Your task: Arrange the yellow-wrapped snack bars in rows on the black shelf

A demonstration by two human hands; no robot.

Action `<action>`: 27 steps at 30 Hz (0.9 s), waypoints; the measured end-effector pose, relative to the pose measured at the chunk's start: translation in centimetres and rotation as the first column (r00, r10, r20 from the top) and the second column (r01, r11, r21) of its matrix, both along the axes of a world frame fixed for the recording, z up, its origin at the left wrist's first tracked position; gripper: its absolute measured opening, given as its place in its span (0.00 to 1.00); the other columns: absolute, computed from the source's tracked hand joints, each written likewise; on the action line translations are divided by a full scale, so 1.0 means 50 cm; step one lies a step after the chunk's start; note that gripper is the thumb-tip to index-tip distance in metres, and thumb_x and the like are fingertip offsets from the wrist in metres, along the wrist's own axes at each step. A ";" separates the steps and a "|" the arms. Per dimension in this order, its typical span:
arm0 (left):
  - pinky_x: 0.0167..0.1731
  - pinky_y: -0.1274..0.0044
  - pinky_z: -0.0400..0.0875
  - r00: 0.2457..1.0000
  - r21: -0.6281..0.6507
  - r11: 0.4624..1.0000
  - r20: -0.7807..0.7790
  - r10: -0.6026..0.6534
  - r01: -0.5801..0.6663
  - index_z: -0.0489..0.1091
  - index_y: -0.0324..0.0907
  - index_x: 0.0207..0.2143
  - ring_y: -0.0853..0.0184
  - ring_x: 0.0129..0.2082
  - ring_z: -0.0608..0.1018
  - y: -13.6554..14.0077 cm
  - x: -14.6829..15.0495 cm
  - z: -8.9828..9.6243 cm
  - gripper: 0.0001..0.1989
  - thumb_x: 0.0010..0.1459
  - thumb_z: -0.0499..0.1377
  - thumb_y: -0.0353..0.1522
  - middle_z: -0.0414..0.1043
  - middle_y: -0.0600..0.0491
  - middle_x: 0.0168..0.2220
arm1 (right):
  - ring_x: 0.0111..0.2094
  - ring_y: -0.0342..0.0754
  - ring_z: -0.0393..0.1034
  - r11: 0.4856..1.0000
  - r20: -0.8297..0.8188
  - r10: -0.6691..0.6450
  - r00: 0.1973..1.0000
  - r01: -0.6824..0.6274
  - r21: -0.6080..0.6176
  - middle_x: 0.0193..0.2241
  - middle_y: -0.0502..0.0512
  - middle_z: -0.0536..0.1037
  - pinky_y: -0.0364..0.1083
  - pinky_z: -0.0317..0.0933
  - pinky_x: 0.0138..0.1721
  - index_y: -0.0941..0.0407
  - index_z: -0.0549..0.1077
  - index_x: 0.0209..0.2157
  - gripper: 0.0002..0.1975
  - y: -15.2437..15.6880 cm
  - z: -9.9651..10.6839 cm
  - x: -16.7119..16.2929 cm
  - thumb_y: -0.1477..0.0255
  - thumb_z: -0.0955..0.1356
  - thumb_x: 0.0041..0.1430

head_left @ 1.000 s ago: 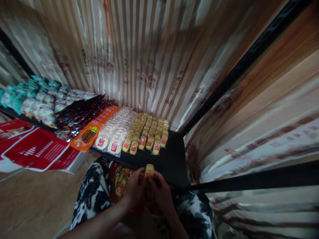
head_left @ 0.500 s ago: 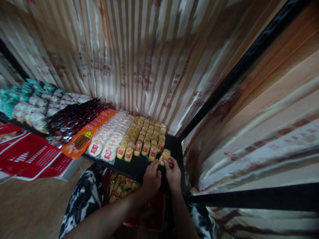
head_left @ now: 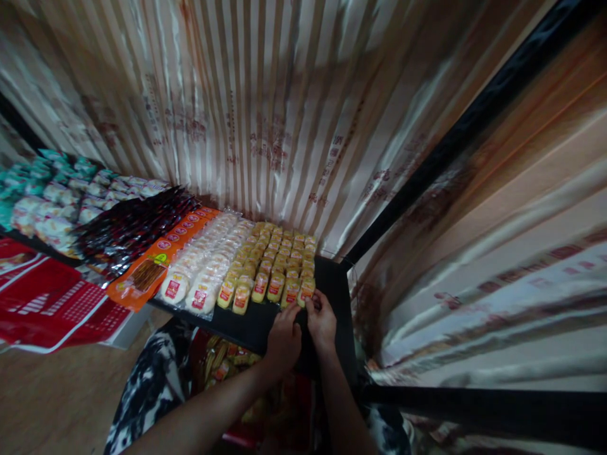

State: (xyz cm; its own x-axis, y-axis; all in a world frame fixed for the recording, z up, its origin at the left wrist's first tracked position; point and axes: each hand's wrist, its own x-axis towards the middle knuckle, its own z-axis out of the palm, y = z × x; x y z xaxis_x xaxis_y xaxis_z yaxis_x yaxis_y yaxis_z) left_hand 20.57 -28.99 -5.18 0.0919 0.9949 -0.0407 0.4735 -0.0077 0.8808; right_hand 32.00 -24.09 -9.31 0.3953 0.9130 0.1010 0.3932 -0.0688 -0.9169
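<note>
Lining walls: striped sheeting [head_left: 265,114] hung behind and beside the shelf, closing it in as a backdrop.
Shelf: a black shelf [head_left: 332,284] carried the stock in rows running back to the sheeting, each kind kept to its own lane so the fronts faced outward.
Far lanes: teal packs [head_left: 28,183] and dark packs [head_left: 128,227] lay well to the left, then an orange lane [head_left: 156,265] and white cakes [head_left: 199,278].
Yellow lane: yellow packs [head_left: 279,259] filled the rightmost lanes, labels forward, touching side by side.
Bag: an open bag [head_left: 222,363] of more yellow packs sat between the knees, below the shelf edge (kept close to the hands, as I judged it).
Left hand: the left hand [head_left: 283,341] was curled, fingertips at the front of the yellow lane; whether it pinched anything could not be told.
Right hand: the right hand [head_left: 322,319] was partly closed, fingers on the front pack [head_left: 306,292] at the lane's right end, pressing it in line with its neighbours.
</note>
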 end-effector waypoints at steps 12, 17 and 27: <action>0.60 0.70 0.55 1.000 -0.003 1.000 0.017 0.005 -0.005 0.67 0.39 0.50 0.66 0.57 0.65 0.009 -0.006 -0.010 0.24 0.51 0.47 0.21 0.66 0.49 0.55 | 0.38 0.52 0.70 1.000 0.068 0.001 0.998 -0.002 0.022 0.41 0.64 0.72 0.51 0.67 0.40 0.61 0.68 0.48 0.28 0.002 -0.005 -0.008 0.56 0.62 0.51; 0.59 0.70 0.56 1.000 0.015 1.000 -0.013 0.016 -0.015 0.68 0.37 0.48 0.64 0.56 0.66 0.008 -0.004 -0.005 0.23 0.50 0.48 0.21 0.66 0.47 0.54 | 0.37 0.51 0.70 0.999 0.087 -0.025 0.996 0.023 0.023 0.42 0.66 0.70 0.50 0.67 0.39 0.62 0.68 0.45 0.28 -0.007 0.008 -0.018 0.55 0.62 0.50; 0.44 0.77 0.67 0.997 -0.027 0.998 0.040 -0.060 0.061 0.71 0.41 0.38 0.68 0.39 0.74 -0.092 -0.075 -0.008 0.15 0.52 0.48 0.24 0.73 0.51 0.37 | 0.41 0.49 0.70 0.982 -0.023 -0.105 0.994 0.108 0.156 0.42 0.63 0.73 0.46 0.65 0.39 0.60 0.66 0.48 0.24 -0.100 0.066 -0.053 0.58 0.61 0.56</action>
State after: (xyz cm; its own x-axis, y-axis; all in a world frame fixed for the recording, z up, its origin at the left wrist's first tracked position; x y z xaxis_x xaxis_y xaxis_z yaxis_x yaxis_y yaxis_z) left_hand 16.82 -33.60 -5.58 0.1536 0.9861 -0.0640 0.4383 -0.0100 0.8988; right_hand 29.36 -29.11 -6.00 0.4918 0.8390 0.2330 0.3781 0.0353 -0.9251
